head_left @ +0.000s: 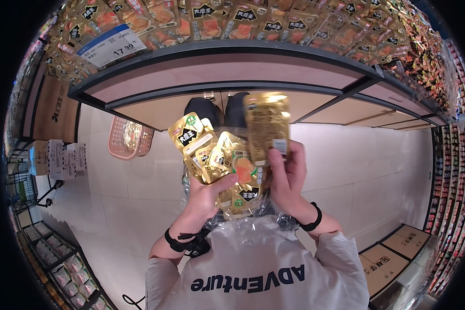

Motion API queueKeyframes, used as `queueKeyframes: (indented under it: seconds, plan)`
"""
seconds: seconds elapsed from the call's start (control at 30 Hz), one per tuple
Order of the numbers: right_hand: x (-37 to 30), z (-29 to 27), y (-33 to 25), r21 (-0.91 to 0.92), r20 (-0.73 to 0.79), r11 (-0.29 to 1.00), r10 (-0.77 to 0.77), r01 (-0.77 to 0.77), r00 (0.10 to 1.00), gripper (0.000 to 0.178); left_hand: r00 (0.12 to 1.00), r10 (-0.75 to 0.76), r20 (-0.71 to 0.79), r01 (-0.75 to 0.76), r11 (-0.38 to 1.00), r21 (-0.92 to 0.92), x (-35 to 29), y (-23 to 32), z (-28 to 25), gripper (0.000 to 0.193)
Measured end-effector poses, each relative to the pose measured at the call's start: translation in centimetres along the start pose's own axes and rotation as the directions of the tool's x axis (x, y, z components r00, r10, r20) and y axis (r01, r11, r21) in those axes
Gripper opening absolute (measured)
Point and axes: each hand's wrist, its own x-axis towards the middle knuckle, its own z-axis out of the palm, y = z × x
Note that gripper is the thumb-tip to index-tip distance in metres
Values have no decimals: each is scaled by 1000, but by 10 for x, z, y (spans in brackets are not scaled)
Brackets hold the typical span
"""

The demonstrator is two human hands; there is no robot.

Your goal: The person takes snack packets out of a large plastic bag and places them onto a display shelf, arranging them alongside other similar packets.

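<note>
My left hand is closed on several gold foil snack packets, fanned out at different angles, its thumb pressed over the front one. In my right hand, thumb and fingers pinch one gold packet by its lower end, held upright with its printed back and a small white label showing. Below both hands, a clear plastic bag lies crumpled over my lap, with gold packets showing at its opening. How many packets the left hand grips is hidden by their overlap.
In front stands a display bin with a dark rim, heaped with gold packets and carrying a price sign. A pink basket holding packets is on the floor at left. Cardboard boxes and stocked shelves line the sides.
</note>
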Motion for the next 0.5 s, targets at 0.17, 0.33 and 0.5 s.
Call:
queueKeyframes:
  seconds: [0.17, 0.33, 0.5]
  plan:
    - [18, -34, -25, -415, 401, 638, -511, 648, 760, 28, 999, 30, 20, -29, 998, -46, -1, -6, -19, 50]
    - [13, -31, -34, -508, 585, 614, -269, 604, 765, 36, 993, 121, 1, -121, 990, -76, 4, -16, -25, 45]
    - [18, -28, -34, -427, 465, 770, -264, 475, 845, 45, 994, 76, 84, -68, 993, -101, 0, -10, -23, 47]
